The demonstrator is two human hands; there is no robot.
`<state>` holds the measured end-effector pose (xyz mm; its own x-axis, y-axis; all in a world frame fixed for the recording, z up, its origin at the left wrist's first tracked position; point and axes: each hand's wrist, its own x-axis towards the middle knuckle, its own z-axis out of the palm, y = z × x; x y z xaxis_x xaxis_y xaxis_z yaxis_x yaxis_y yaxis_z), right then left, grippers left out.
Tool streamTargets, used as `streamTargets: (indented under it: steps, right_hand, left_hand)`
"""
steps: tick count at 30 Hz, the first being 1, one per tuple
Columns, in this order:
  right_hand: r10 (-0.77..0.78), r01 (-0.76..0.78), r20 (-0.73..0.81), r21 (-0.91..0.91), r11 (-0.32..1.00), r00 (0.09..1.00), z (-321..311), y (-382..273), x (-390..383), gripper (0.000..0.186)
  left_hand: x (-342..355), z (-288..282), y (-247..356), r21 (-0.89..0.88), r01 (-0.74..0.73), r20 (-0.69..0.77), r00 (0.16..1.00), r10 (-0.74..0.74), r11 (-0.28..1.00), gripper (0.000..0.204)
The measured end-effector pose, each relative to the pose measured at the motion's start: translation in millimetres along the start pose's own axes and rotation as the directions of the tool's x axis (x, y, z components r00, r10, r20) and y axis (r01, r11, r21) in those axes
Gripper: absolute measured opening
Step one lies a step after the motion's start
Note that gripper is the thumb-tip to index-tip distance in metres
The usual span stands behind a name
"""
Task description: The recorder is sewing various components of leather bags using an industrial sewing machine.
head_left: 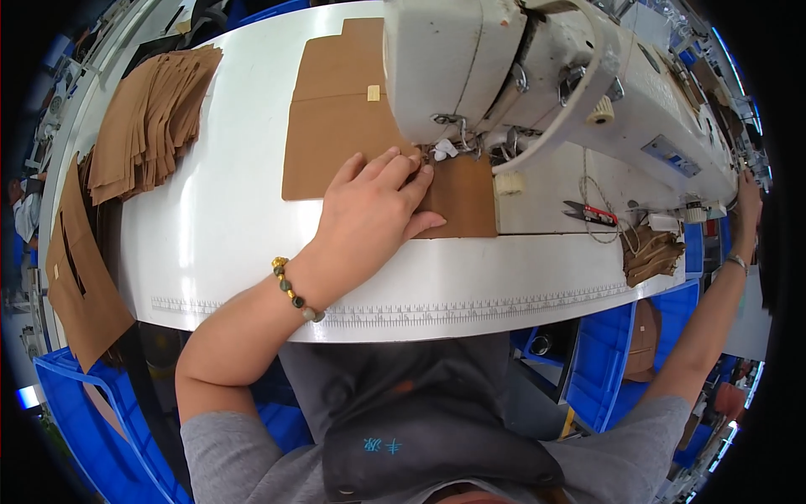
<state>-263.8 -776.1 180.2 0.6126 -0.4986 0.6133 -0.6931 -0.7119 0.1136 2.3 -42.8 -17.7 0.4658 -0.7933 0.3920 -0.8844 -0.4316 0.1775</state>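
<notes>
Left hand [374, 206] lying palm-down, fingers together and stretched flat, pressing on the brown fabric panel [353, 126] at its near right part, fingertips [413, 168] reaching just beside the needle area of the sewing machine [537, 76]. Wrist bent slightly, forearm coming in from the lower left, wearing a bead bracelet [295, 291] of gold and dark green beads. Not gripping, only holding the cloth down flat.

Panel looking like matte, smooth woven cloth, tan-brown, cut in stepped rectangular shapes, with a small pale tag [374, 92] on it; spreading over the glossy white worktop [218, 210] from under the machine head toward the hand. Machine body being off-white, hard, worn and stained.

Right hand [747, 197] stretching far out to the right end of the machine, arm extended nearly straight, thin bracelet at the wrist; cannot tell whether closed or open there.

Lying on the worktop: a fanned stack of brown cut pieces [151, 118] at the left, red-handled thread snips [588, 212] to the right, a printed ruler strip [470, 311] along the near edge. Blue plastic bins [75, 420] standing below.
</notes>
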Motion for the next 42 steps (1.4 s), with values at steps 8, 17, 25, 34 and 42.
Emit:
streamTargets:
  steps: [8,17,25,34,42]
  right_hand:
    - [0.468,-0.316,-0.157,0.553,0.771,0.869,102,12,-167,0.049]
    - [0.314,-0.277,0.005,0.483,0.831,0.949,31,17,-55,0.055]
    - [0.586,-0.392,0.085,0.817,0.422,0.806,83,5,-128,0.060]
    - [0.541,-0.376,0.092,0.814,0.442,0.836,66,4,-105,0.058]
    - [0.629,-0.521,0.157,0.725,0.450,0.762,48,-83,-166,0.044]
  left_hand:
    - [0,2,0,0.026,0.001,0.000,1.000,-0.001,1.000,0.054]
    - [0,1,0,0.034,0.002,0.017,1.000,-0.003,0.999,0.054]
    - [1,3,-1,0.051,0.000,-0.010,1.000,0.001,0.999,0.054]
    - [2,2,-1,0.048,0.001,-0.003,1.000,-0.001,0.999,0.053]
    - [6,-4,35,0.085,-0.094,0.077,0.993,0.088,0.992,0.053]
